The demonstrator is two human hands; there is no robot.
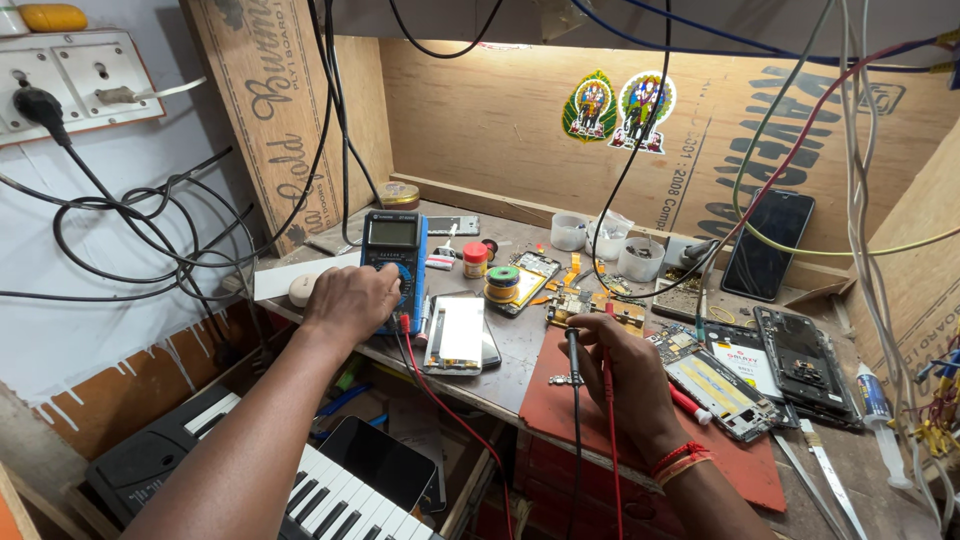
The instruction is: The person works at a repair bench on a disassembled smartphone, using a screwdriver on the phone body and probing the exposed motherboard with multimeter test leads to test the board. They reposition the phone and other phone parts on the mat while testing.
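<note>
The multimeter (393, 262), a dark body in a blue sleeve with a grey screen at its top, lay on the left part of the wooden tabletop (510, 345), just behind the front edge. The left hand (352, 302) rested over its lower half with the fingers curled on the dial, hiding it; a red lead ran down from under that hand. The right hand (620, 372) was closed around two probes (573, 345), one black and one red, held upright over a red mat (560, 405), their tips near a small circuit board (583, 308). Two oval stickers (617, 106), green-edged with bright figures, were stuck side by side on the plywood back wall, whose panels bore large dark printing. Near that wall stood three small clear plastic cups (606, 238); one held dark bits, and the contents of the others could not be told. A little red-lidded jar (475, 259) stood beside the multimeter, and a round tin (399, 195) sat in the back left corner.
</note>
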